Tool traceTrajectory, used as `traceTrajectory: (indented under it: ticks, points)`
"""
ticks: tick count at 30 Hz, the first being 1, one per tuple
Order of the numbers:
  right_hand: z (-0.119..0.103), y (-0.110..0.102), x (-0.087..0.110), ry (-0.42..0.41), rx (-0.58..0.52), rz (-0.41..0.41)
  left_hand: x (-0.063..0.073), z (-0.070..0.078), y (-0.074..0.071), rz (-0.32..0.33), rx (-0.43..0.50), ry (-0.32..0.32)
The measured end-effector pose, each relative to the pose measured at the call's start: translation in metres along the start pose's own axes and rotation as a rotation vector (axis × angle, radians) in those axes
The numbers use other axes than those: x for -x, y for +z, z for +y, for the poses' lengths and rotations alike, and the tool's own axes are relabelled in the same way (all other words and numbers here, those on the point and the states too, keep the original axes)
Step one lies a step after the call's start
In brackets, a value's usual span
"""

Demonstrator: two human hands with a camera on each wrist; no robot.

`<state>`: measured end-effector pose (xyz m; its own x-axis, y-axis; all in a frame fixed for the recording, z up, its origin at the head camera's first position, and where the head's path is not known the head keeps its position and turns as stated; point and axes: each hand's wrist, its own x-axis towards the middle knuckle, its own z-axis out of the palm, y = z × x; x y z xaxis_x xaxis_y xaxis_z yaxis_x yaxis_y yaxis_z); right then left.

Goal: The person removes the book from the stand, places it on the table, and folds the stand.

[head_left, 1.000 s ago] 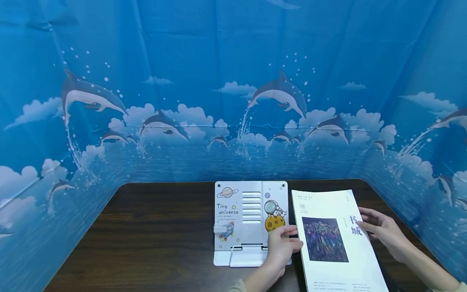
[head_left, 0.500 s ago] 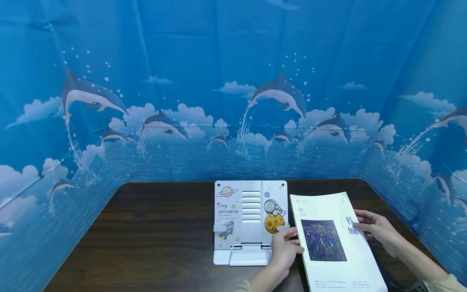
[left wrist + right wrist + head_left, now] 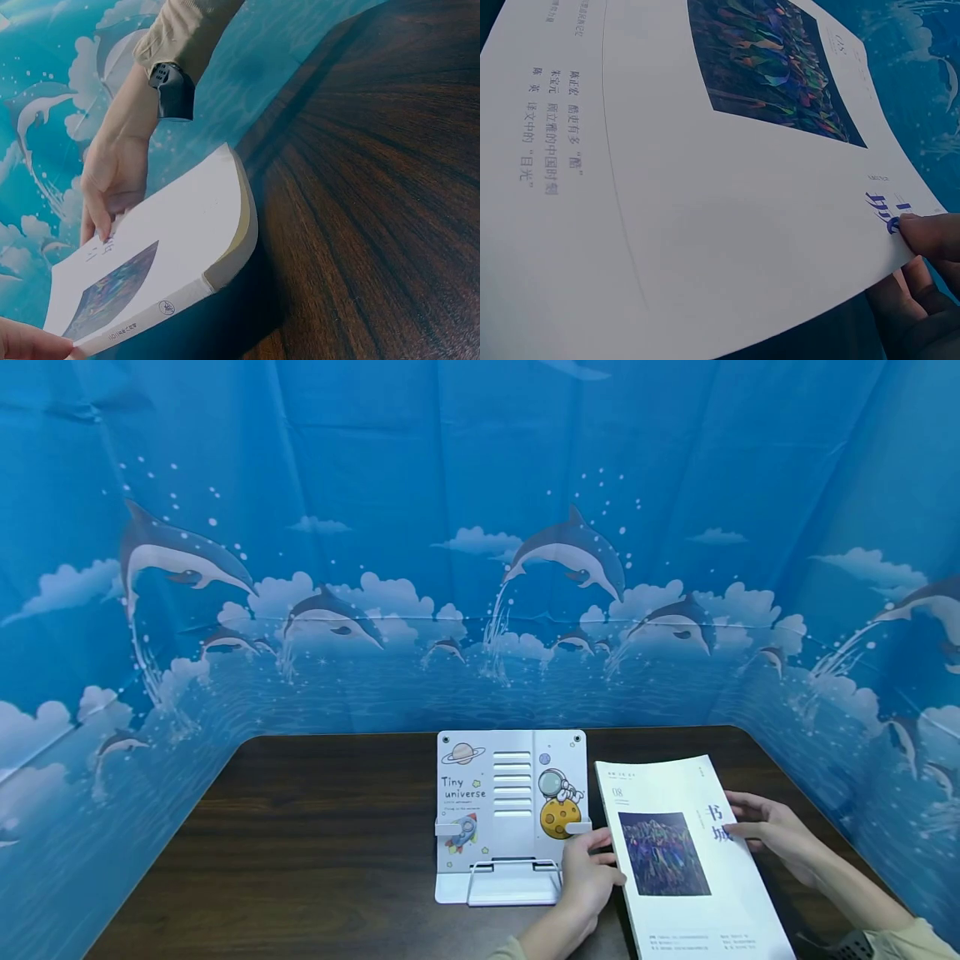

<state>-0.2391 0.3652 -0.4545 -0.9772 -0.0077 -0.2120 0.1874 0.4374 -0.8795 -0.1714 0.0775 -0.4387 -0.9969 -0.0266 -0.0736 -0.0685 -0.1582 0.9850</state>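
Observation:
A white magazine [image 3: 731, 893] with a dark picture and Chinese characters on its cover is held at the right of the table, cover up. My left hand [image 3: 588, 878] pinches its spine edge; in the left wrist view a fingertip of that hand [image 3: 34, 342] lies at the spine. On the opposite edge my right hand [image 3: 776, 831] grips it, thumb on the cover by the large characters. In the right wrist view the right hand's [image 3: 922, 281] other fingers go under the cover [image 3: 727, 225]. The magazine appears raised off the table, its lower corner curving.
Left of the magazine, a white book stand [image 3: 513, 839] printed with "Tiny universe" lies at the table's back, its wire bracket at the front. The dark wooden table [image 3: 322, 843] extends left. A blue dolphin-print curtain [image 3: 375, 527] surrounds the back and sides.
The magazine has shifted slightly left and its top edge has come a little lower, with both hands moving along. The stand's right clip is now uncovered beside my left hand.

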Motion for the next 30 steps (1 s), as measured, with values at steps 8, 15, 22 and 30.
traceTrajectory:
  ticks: [8,15,22,30]
  points:
    - [-0.003,0.000,-0.004,0.012,0.010,-0.016,-0.003,-0.003,0.003,0.005,-0.007,-0.015]
    - [-0.006,-0.003,-0.006,0.029,0.037,-0.032,-0.002,-0.005,0.007,0.008,-0.011,-0.013]
    - [-0.024,0.005,0.010,0.049,0.068,-0.013,-0.001,-0.006,0.012,0.017,-0.007,-0.004]
    - [-0.036,0.011,0.019,0.045,0.088,-0.032,-0.005,-0.011,0.011,0.020,-0.019,-0.028]
